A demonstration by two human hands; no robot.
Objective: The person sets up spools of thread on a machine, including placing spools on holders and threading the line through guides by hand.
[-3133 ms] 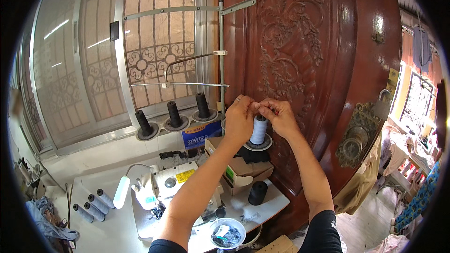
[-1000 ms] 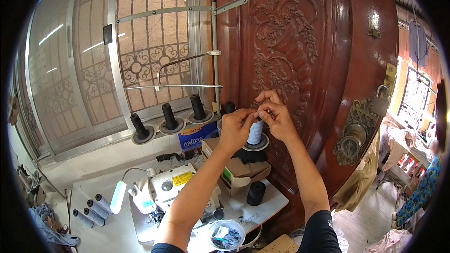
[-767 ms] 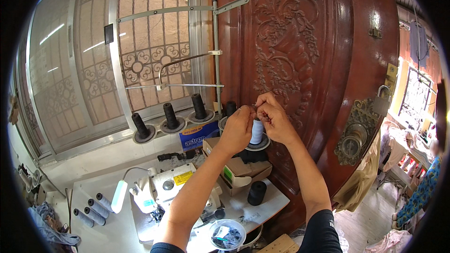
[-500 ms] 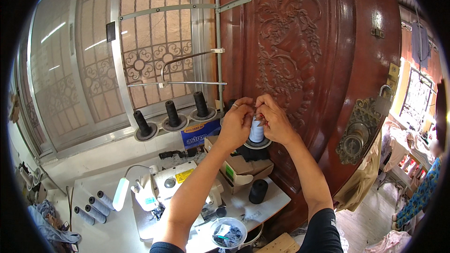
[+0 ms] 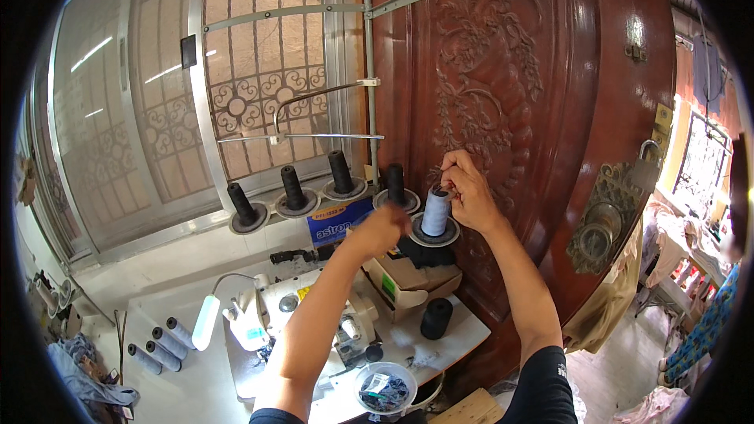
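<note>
A light blue cone of thread (image 5: 436,214) stands on a round disc of the spool stand. Just above its top, my right hand (image 5: 469,195) has thumb and fingertips pinched together; whatever is between them is too fine to make out. My left hand (image 5: 382,231) is to the left of this cone, in front of a black thread cone (image 5: 395,180) on its own disc, apart from the right hand. Its fingers are smeared by motion. More black cones (image 5: 292,188) sit on discs along the stand to the left.
Below are a white sewing machine (image 5: 314,298) with a lit lamp (image 5: 206,322), an open cardboard box (image 5: 416,283), a black cone (image 5: 435,319) and a bowl of scraps (image 5: 385,387). Several grey cones (image 5: 165,349) lie left. A carved wooden door (image 5: 542,110) rises behind the stand.
My left hand has come away from the top of the light blue cone, down and to the left. My right hand stays by the cone top, still pinched, shifted slightly right.
</note>
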